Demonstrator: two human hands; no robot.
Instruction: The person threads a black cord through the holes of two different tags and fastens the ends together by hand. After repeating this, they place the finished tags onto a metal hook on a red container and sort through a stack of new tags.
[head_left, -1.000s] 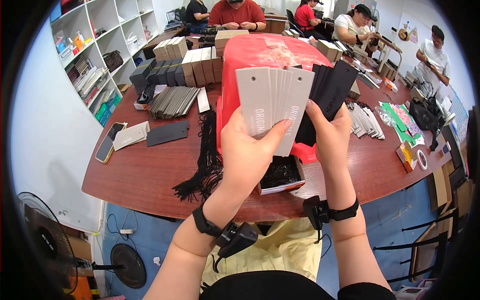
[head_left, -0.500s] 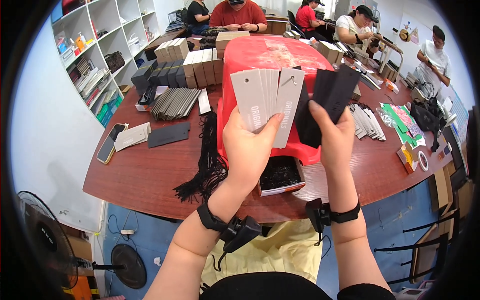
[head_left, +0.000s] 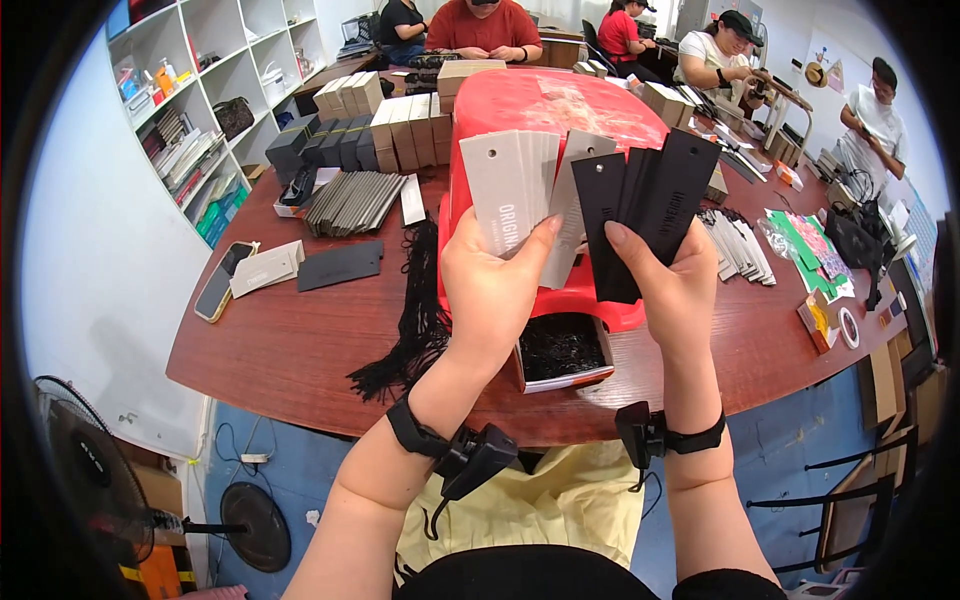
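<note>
Fanned out in my left hand [head_left: 492, 272] are several off-white hang tags [head_left: 511, 180], each with a punched hole near its top, the thumb pressing on their lower part. My right hand [head_left: 672, 280] grips several black hang tags [head_left: 650, 205], also fanned, with its thumb across the front one. The two fans meet side by side, the leftmost black tag overlapping the rightmost white one. Both are held up before an upturned red plastic stool [head_left: 560, 105] on the table. Below the stool's front edge sits an open box [head_left: 565, 350] of small black pieces.
Black cords [head_left: 415, 310] hang in a bundle left of the stool. Loose tags [head_left: 268, 268] and a phone [head_left: 225, 285] lie farther left, near stacked grey tags [head_left: 355, 203]. White tags with strings [head_left: 738, 245] lie to the right. Other people work behind.
The black tags have shifted left and spread, so one now overlaps the white fan. The rightmost white tag has tilted behind it.
</note>
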